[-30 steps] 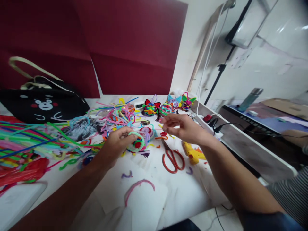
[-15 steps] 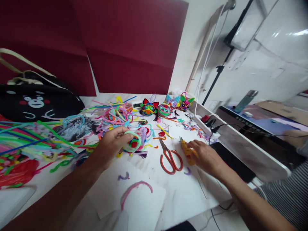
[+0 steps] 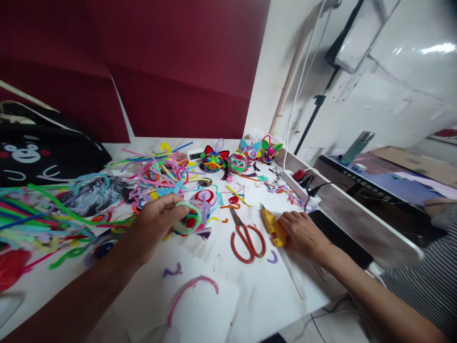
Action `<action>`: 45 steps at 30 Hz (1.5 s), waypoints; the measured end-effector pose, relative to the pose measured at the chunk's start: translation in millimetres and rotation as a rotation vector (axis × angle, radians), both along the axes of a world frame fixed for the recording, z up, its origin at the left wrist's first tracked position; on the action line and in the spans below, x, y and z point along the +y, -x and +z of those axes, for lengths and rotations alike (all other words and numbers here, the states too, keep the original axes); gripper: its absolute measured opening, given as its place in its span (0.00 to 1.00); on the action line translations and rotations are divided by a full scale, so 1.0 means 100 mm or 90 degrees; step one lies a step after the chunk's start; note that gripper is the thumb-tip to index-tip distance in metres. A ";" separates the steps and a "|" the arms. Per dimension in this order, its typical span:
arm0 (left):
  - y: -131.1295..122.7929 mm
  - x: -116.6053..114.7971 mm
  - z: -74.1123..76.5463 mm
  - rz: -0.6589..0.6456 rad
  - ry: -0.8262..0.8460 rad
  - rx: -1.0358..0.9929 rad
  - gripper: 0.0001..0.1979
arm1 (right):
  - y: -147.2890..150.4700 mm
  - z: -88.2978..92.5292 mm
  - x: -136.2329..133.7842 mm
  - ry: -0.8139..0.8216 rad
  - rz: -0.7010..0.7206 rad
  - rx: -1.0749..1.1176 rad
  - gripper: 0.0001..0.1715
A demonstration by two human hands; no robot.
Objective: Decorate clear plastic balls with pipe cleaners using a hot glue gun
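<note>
Mid-table, left hand [image 3: 153,225] holds one coil [image 3: 188,221], right hand [image 3: 303,233] one glue gun [image 3: 270,224].

Red-handled scissors [image 3: 246,238], a yellow glue gun [image 3: 272,226], and a black bear-face bag [image 3: 39,152].

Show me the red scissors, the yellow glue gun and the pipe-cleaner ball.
red scissors [image 3: 242,228]: head view, near the pivot.
yellow glue gun [image 3: 271,226]: head view, on its body.
pipe-cleaner ball [image 3: 188,223]: head view, on its red middle.
</note>
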State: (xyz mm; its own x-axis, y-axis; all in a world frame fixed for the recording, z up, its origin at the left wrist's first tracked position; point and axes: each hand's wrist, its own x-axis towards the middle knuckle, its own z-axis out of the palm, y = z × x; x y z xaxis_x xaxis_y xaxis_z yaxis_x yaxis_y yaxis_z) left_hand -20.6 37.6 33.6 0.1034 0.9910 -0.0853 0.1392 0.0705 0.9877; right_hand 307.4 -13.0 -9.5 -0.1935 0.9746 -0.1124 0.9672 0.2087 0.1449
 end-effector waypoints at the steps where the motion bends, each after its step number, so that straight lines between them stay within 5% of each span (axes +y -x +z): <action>1: 0.00 0.00 0.00 -0.001 0.001 0.012 0.11 | -0.01 0.00 0.00 -0.011 -0.002 0.003 0.16; 5: -0.01 -0.03 0.03 0.003 0.014 0.031 0.12 | -0.11 0.09 -0.07 -0.109 0.006 0.089 0.16; 9: -0.03 -0.05 0.03 0.006 0.004 0.034 0.11 | -0.11 0.27 -0.23 -0.180 0.051 0.334 0.18; 13: -0.04 -0.06 0.03 0.003 0.002 0.029 0.11 | 0.12 0.46 -0.37 -0.055 0.081 0.592 0.17; 19: -0.05 -0.07 0.04 0.011 -0.002 0.034 0.12 | 0.56 0.54 -0.43 0.152 0.146 0.754 0.12; 34: -0.08 -0.11 0.10 0.014 -0.012 0.012 0.12 | 0.80 0.35 -0.48 0.078 0.178 0.778 0.09; 45: -0.07 -0.12 0.06 -0.022 -0.052 0.001 0.10 | 0.89 0.45 -0.44 0.045 0.196 0.759 0.05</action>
State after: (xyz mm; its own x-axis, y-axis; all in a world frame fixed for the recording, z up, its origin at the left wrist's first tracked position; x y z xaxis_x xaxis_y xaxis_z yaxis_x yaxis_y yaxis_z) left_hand -13.6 25.1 39.4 0.1370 0.9906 -0.0044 0.1416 -0.0152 0.9898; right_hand 218.1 -57.0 35.2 -0.4309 0.8696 0.2410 0.3965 0.4223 -0.8151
